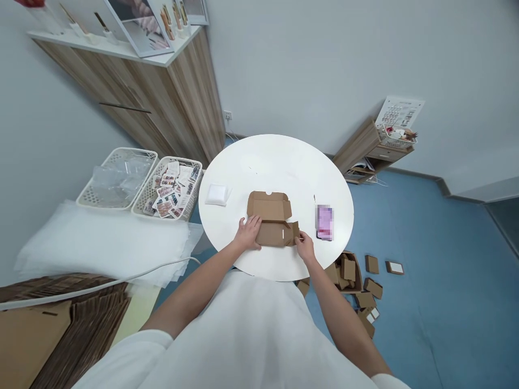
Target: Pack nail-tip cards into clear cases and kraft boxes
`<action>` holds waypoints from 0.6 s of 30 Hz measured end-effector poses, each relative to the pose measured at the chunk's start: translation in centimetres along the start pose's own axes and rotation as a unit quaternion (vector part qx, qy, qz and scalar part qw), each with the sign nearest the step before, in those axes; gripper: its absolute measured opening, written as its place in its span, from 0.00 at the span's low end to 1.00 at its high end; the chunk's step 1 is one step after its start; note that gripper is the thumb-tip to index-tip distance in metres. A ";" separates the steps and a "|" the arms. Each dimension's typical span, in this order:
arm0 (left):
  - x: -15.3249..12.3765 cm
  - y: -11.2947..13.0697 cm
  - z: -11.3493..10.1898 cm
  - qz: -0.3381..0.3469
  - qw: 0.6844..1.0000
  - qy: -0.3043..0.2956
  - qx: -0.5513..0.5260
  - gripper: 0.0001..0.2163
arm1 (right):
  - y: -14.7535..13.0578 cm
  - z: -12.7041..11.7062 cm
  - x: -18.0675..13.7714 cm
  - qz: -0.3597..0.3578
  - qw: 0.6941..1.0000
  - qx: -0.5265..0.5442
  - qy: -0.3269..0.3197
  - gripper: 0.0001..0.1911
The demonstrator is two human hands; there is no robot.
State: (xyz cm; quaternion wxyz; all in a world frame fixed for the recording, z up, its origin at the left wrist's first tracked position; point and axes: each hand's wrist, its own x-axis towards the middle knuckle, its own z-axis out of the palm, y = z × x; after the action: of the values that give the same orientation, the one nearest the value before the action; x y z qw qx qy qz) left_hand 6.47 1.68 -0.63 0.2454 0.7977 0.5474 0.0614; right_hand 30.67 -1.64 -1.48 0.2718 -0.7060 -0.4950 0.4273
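Note:
A flat brown cardboard box blank (271, 219), partly folded, lies on the round white table (275, 162) near its front edge. My left hand (248, 233) presses on the blank's left end, fingers curled over its edge. My right hand (305, 247) pinches the small flap at the blank's right end. A small white foam pad (218, 194) lies on the table to the left. A phone (324, 222) lies to the right of the box.
Two white baskets stand at the left: one with clear bags (117, 178), one with printed cards (172, 189). White foam sheets (101, 243) and stacked cardboard (60, 324) lie nearer me. Folded small boxes (357, 281) litter the blue floor at right. Wooden cabinet (162, 97) behind.

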 end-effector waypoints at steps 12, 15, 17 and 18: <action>-0.1 0.3 0.6 0.007 0.999 0.027 -0.022 0.48 | -3.1 1.5 -0.9 -0.041 0.994 -0.094 -0.040 0.24; -0.2 0.3 0.5 0.003 1.000 0.017 -0.004 0.48 | -3.2 2.1 -0.5 -0.046 0.988 -0.135 -0.057 0.23; -0.2 0.4 0.3 0.003 1.000 0.006 0.014 0.49 | -3.1 2.3 -0.2 -0.038 0.988 -0.143 -0.054 0.20; -0.2 0.4 0.1 0.004 1.000 0.002 0.023 0.49 | -3.1 2.3 0.0 -0.025 0.988 -0.145 -0.044 0.19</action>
State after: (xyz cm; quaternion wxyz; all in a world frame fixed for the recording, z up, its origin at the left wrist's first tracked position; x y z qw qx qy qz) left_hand 6.81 1.36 -0.53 0.2250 0.8055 0.5459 0.0514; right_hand 27.18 -0.57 -0.14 0.1555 -0.7058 -0.5808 0.3747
